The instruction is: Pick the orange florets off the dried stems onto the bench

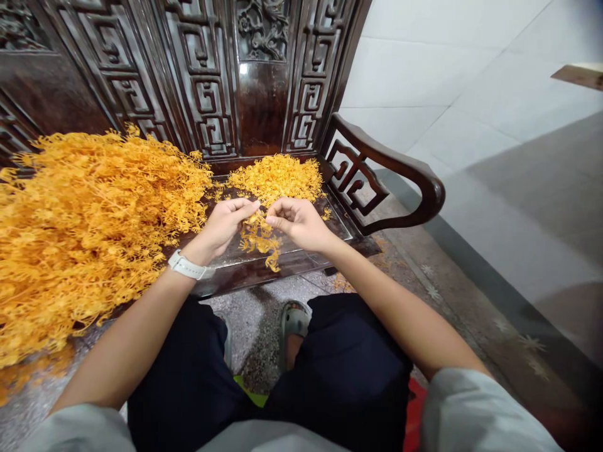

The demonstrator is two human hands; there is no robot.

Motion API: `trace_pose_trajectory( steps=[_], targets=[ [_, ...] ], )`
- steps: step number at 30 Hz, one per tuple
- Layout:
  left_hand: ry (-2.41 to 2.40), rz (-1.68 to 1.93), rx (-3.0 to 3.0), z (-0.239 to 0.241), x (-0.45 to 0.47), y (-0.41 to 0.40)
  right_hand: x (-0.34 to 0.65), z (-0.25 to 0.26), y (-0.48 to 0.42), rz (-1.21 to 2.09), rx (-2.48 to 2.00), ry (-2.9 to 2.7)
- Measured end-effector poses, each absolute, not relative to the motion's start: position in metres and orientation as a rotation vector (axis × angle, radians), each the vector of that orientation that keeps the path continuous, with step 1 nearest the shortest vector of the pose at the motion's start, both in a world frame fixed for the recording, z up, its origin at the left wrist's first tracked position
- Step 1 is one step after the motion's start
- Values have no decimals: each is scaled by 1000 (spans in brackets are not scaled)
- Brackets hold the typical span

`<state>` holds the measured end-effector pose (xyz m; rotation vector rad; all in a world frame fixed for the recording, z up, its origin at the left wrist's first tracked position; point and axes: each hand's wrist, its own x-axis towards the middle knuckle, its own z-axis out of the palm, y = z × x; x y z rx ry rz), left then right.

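Between my two hands hangs a small orange-yellow sprig (pixel 260 235), loose and branching, over the front of the dark wooden bench. My left hand (pixel 229 223), with a pale watch band on its wrist, pinches the sprig's upper end. Thumb and fingertips of my right hand (pixel 299 221) are closed on the sprig from the other side. Just beyond both hands lies a low heap of small orange pieces (pixel 280 177) on the seat. A far larger pile of orange sprigs (pixel 98 226) spreads to the left of my left hand.
The carved bench back (pixel 264 107) rises behind the heaps. A curved armrest (pixel 409 182) bounds the seat at right, near the pale wall (pixel 424 69). Orange bits (pixel 342 284) lie on the speckled floor (pixel 257 326). My knees are close to the seat's front edge.
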<state>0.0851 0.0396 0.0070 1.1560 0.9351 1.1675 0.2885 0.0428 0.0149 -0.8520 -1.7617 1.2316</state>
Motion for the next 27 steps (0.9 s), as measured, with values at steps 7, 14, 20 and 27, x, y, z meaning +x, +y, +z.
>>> trace_pose_trajectory(
  steps=[7,14,20,27],
  targets=[
    [855,1246,804,6,88,46,284,40,17,1023,-454,-2072],
    [1000,1447,761,8,57,61,283,36,11,1159,-625,-1889],
    [958,1338,882,-2,93,49,276,-1,57,1022,-838,-1578],
    [1211,1376,1059,-29,140,60,288,-25,48,1199,-1006,-1275]
  ],
)
